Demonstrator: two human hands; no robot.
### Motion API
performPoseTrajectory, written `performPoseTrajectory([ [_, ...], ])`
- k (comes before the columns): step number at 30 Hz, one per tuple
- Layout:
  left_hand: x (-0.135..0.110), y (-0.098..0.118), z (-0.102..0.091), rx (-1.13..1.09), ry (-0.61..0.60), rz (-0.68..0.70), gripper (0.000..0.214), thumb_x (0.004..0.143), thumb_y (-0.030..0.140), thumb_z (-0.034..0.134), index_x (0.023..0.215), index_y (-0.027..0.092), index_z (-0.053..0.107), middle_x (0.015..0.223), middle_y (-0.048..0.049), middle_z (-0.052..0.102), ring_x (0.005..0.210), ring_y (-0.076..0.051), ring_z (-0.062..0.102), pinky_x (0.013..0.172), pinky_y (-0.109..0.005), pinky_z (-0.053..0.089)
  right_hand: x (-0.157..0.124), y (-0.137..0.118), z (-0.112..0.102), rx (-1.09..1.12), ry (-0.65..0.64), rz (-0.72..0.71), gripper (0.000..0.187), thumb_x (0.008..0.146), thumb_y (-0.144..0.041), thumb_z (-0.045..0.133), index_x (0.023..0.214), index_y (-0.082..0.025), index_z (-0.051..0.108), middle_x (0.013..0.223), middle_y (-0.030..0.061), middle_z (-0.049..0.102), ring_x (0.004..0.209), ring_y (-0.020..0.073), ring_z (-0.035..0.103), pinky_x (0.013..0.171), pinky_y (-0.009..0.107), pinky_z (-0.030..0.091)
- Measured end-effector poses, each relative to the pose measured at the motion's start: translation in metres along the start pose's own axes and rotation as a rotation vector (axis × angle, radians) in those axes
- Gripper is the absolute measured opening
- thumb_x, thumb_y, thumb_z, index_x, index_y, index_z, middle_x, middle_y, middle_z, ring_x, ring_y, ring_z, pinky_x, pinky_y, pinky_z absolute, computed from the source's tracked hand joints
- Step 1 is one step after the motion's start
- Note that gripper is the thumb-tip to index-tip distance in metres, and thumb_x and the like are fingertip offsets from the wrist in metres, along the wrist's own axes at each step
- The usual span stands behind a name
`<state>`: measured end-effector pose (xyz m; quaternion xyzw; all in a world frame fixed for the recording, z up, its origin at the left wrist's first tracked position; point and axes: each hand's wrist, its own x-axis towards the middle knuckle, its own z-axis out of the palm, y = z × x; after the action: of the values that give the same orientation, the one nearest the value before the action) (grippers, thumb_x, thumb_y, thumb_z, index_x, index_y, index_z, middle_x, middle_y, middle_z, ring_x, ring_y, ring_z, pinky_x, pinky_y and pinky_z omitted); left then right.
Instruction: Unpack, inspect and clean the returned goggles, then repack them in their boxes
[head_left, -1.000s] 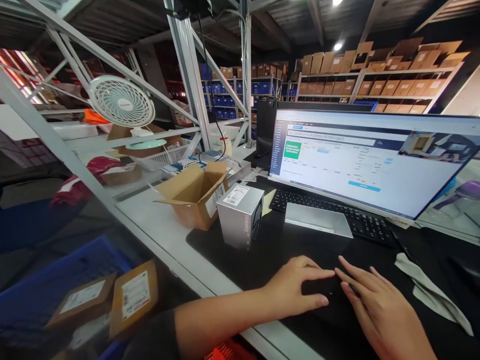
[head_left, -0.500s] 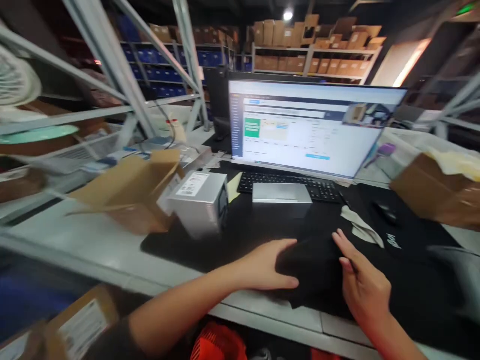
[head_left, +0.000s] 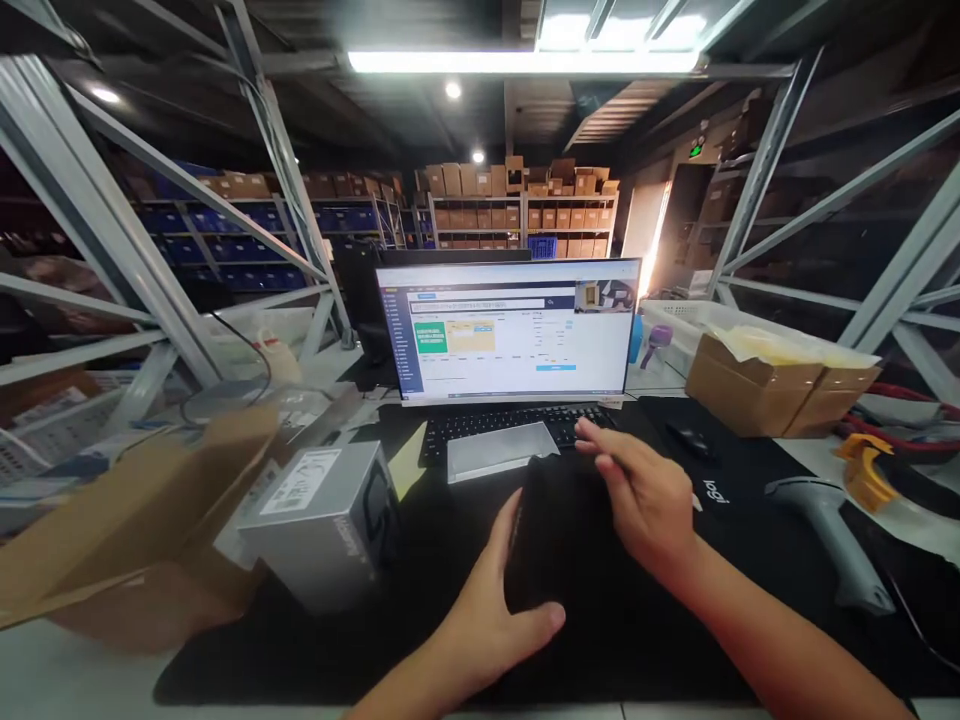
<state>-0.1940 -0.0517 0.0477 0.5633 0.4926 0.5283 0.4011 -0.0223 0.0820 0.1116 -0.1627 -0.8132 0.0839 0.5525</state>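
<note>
My left hand (head_left: 499, 610) is wrapped round the near left side of a black box-like object (head_left: 551, 530), its thumb on the near side. The object's outline partly melts into the black mat, so its exact kind is unclear. My right hand (head_left: 649, 490) hovers to the right of it, fingers stretched out and holding nothing that I can see. Farther off, a clear plastic tray-like piece (head_left: 499, 452) lies against the front of the black keyboard (head_left: 480, 424). A grey product box (head_left: 322, 525) with a white label stands to the left of my left hand.
An opened cardboard box (head_left: 161, 570) sits at the left. Behind the keyboard stands a lit monitor (head_left: 510, 340). A mouse (head_left: 690, 440), a grey barcode scanner (head_left: 832, 545), an orange tape dispenser (head_left: 870, 470) and a paper-lined carton (head_left: 757, 385) are on the right.
The view has tilted up and turned right. The black object now stands more upright in my left hand. My right hand has risen towards the keyboard, fingers still stretched.
</note>
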Motion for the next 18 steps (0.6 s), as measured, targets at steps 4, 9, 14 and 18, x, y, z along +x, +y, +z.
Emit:
performPoseTrajectory([
  [4, 0.003, -0.004, -0.008, 0.388, 0.035, 0.13, 0.107, 0.075, 0.023, 0.071, 0.161, 0.03, 0.008, 0.168, -0.0109, 0.021, 0.155, -0.035, 0.021, 0.125, -0.064, 0.019, 0.036, 0.014, 0.005, 0.304, -0.144, 0.391, 0.037, 0.101, -0.043, 0.051, 0.109, -0.017, 0.076, 0.094, 0.0068, 0.079, 0.077, 0.0202, 0.077, 0.075, 0.032, 0.06],
  [9, 0.005, -0.008, -0.023, 0.713, -0.044, 0.262, 0.119, 0.07, 0.011, 0.07, 0.16, 0.035, -0.004, 0.168, -0.0118, 0.02, 0.153, -0.036, 0.026, 0.121, -0.062, 0.033, 0.04, 0.029, 0.017, 0.524, -0.323, 0.508, 0.046, 0.096, -0.055, 0.054, 0.103, -0.015, 0.077, 0.092, 0.0082, 0.078, 0.078, 0.0214, 0.076, 0.077, 0.033, 0.057],
  [14, 0.008, -0.015, -0.019, 0.895, -0.052, 0.379, 0.119, 0.064, 0.01, 0.07, 0.161, 0.025, 0.003, 0.161, -0.0177, 0.034, 0.146, -0.035, 0.041, 0.116, -0.054, 0.045, 0.021, 0.045, 0.036, 0.57, -0.484, 0.535, 0.048, 0.095, -0.056, 0.05, 0.094, -0.016, 0.077, 0.097, 0.0112, 0.078, 0.087, 0.0259, 0.074, 0.087, 0.042, 0.056],
  [18, 0.013, -0.019, -0.006, 1.061, 0.161, 0.393, 0.109, 0.06, 0.011, 0.066, 0.158, 0.021, 0.02, 0.148, -0.0182, 0.048, 0.132, -0.034, 0.054, 0.106, -0.053, 0.054, 0.017, 0.062, 0.028, 0.543, -0.518, 0.596, 0.046, 0.089, -0.049, 0.059, 0.121, -0.017, 0.071, 0.112, 0.0144, 0.075, 0.103, 0.0302, 0.071, 0.1, 0.052, 0.05],
])
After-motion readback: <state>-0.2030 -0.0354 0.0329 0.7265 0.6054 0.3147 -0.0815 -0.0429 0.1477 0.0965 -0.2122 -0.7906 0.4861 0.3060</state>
